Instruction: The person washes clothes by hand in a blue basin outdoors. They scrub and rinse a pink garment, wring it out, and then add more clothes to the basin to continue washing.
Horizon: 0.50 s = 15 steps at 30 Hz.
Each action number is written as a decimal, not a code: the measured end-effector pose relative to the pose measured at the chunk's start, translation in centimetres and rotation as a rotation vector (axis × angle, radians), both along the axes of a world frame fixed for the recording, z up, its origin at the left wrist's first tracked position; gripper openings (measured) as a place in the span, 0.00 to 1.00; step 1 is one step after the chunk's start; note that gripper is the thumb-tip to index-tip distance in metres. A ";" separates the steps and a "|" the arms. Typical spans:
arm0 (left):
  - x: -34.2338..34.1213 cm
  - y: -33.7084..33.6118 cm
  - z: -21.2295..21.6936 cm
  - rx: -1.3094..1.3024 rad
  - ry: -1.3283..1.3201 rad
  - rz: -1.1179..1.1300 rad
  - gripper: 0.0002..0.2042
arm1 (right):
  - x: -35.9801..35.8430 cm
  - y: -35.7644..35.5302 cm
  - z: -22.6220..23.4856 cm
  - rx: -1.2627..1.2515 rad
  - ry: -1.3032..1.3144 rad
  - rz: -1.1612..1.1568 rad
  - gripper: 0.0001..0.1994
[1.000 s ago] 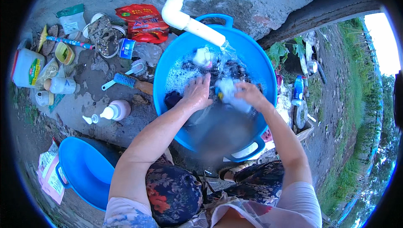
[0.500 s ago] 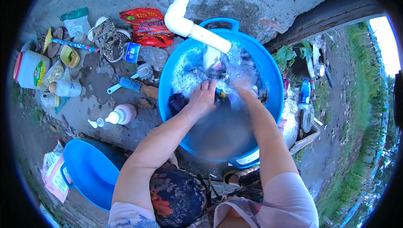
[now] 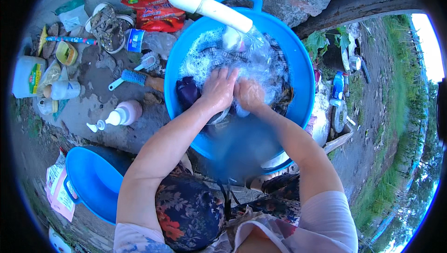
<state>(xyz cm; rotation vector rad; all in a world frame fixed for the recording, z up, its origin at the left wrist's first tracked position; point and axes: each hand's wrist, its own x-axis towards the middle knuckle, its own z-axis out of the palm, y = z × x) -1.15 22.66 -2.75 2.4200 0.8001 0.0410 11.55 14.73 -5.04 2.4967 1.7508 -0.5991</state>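
Observation:
Both my hands are inside a big blue basin (image 3: 303,74) of sudsy water and soaked laundry. My left hand (image 3: 219,87) lies on the wet clothes, fingers stretched forward, its palm side hidden. Close beside it, my right hand (image 3: 250,94) is curled closed around wet cloth, mostly hidden by the fingers. Dark checked fabric (image 3: 222,56) floats ahead of my hands. A dark purple cloth (image 3: 187,91) bulges by the basin's left wall. Water pours from a white pipe (image 3: 226,15) into the far side.
Left of the basin lie a blue-bristled brush (image 3: 133,77), a white brush (image 3: 149,60), a pump bottle (image 3: 126,113) and a red packet (image 3: 156,11). A second blue basin (image 3: 95,183) tilts at lower left. A blue bottle (image 3: 337,87) lies to the right. A blur covers the basin's near side.
My right hand has come in toward my left and now shows clearly as a closed hand. The view has shifted slightly, so the basin and pipe sit higher and further left.

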 end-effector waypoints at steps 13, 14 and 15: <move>0.2 0.7 1.2 -0.140 0.080 0.050 0.33 | 1.6 -6.7 8.3 0.084 0.135 0.161 0.11; 0.5 0.6 0.9 -0.152 0.041 0.068 0.32 | -0.4 -6.9 7.4 0.126 0.033 0.114 0.10; 0.3 0.7 0.2 -0.160 0.008 0.098 0.30 | -2.3 -6.4 5.8 0.172 -0.061 0.077 0.10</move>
